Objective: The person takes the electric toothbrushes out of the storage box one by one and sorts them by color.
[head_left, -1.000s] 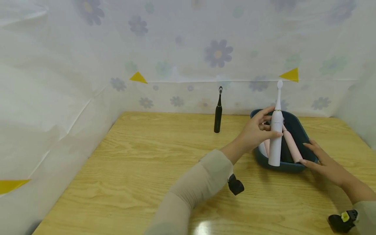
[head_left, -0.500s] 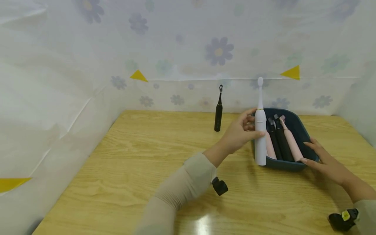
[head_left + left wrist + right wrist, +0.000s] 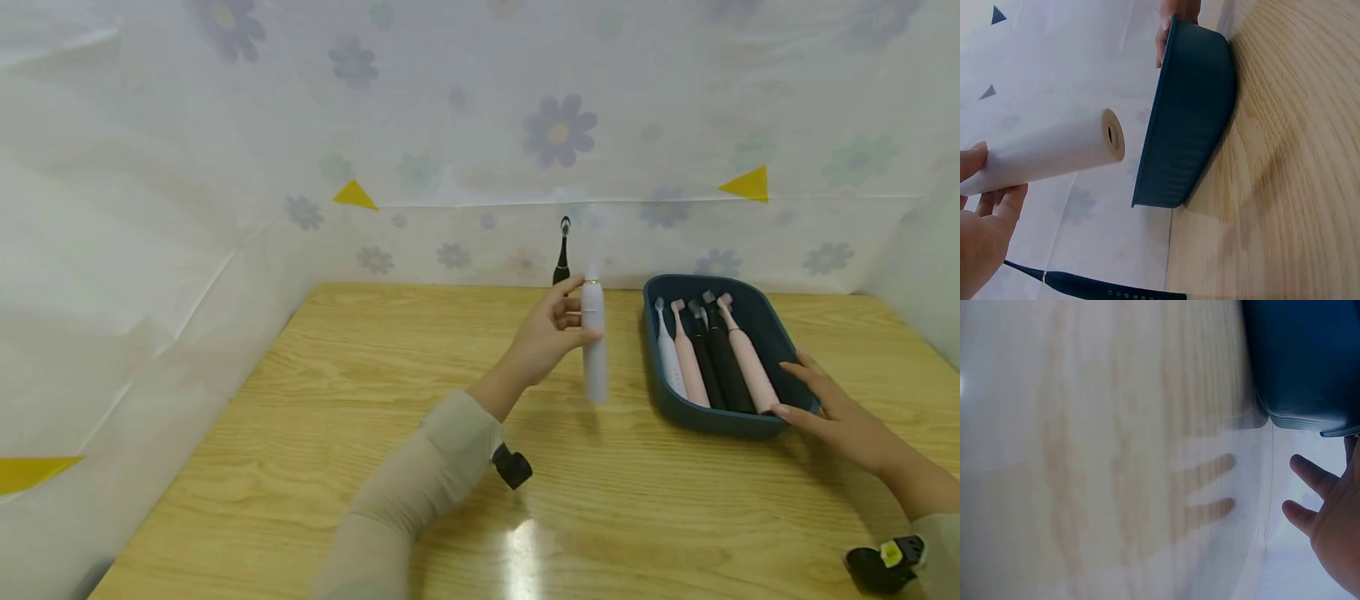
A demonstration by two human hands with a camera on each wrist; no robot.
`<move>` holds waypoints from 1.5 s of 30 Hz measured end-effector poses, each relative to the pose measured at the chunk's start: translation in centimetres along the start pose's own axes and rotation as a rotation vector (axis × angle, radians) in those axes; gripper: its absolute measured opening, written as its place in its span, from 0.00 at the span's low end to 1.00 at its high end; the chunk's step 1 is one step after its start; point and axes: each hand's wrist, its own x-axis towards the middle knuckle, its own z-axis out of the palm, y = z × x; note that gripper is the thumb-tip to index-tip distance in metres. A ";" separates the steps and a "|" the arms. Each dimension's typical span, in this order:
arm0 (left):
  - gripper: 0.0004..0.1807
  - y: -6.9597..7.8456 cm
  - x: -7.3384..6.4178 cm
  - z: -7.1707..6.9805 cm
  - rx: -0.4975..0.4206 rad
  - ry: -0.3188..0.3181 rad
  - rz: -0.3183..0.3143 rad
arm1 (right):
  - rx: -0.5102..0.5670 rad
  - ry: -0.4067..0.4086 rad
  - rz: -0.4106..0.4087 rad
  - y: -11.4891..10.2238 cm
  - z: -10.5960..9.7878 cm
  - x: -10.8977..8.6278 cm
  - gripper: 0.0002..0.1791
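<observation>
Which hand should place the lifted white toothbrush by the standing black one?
Left hand, probably: it holds that white toothbrush near the black toothbrush; the right hand is at the bin.

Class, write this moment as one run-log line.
left hand: grips white toothbrush upright above table; right hand: at blue bin; bin contents: white, pink, black toothbrushes; lone black toothbrush: upright

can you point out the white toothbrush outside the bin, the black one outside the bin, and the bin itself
White toothbrush [image 3: 594, 308]: head view, on its upper handle.
Black toothbrush [image 3: 1097, 288]: left wrist view, on its handle.
Dark blue bin [image 3: 1190, 115]: left wrist view, on its outer wall.
</observation>
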 end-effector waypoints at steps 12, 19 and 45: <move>0.36 -1.9 0.2 -3.7 0.011 0.131 -0.013 | 0.004 0.003 0.003 0.0 -0.2 -0.3 0.36; 0.34 -1.9 0.3 -5.8 0.054 0.213 -0.001 | -0.005 0.007 0.006 0.3 -0.2 -0.4 0.36; 0.36 -3.1 3.4 -11.8 0.230 0.497 -0.021 | 0.001 0.009 0.008 -0.2 0.0 0.0 0.36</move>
